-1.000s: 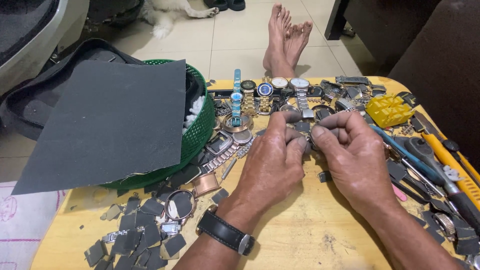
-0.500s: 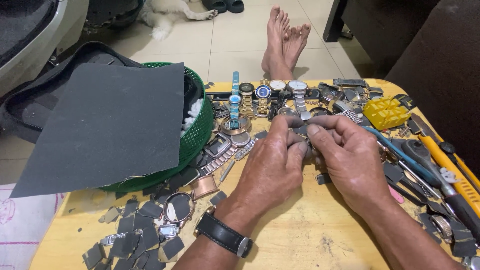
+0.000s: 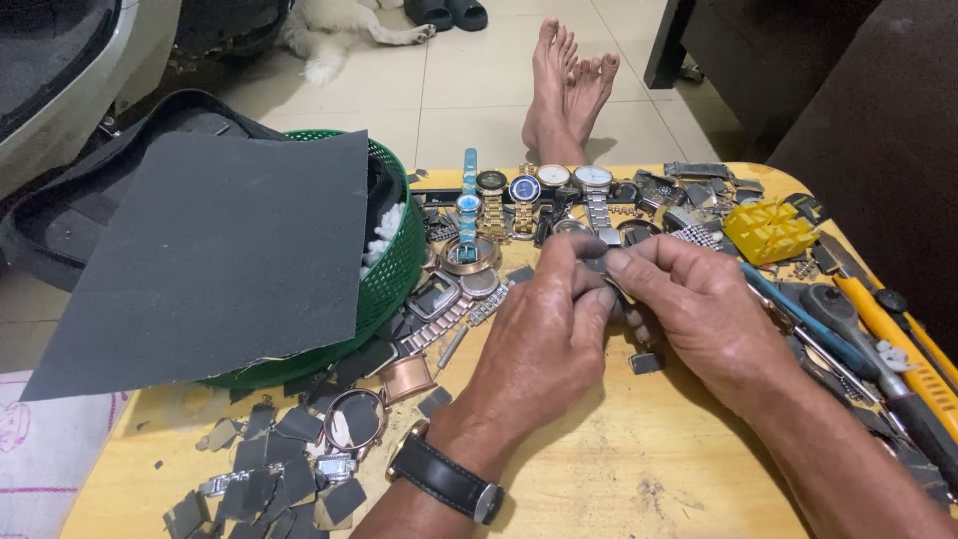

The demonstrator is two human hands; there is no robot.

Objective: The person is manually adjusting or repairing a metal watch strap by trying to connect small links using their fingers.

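Left hand (image 3: 544,334) and right hand (image 3: 699,314) meet fingertip to fingertip, both pinching a small metal watch part (image 3: 607,282) between them, raised off the wooden surface (image 3: 619,479) for close work. Row of wristwatches (image 3: 539,195) just beyond; tools (image 3: 878,329) right.

Two hands met in the middle of the frame over a wooden table (image 3: 619,479). The left hand (image 3: 544,344) and the right hand (image 3: 699,314) pinched a small dark piece (image 3: 597,268) between their fingertips. A big grey sheet (image 3: 215,255) lay over a green basket (image 3: 394,274) on the left. Watches (image 3: 524,190) sat in a row at the top.
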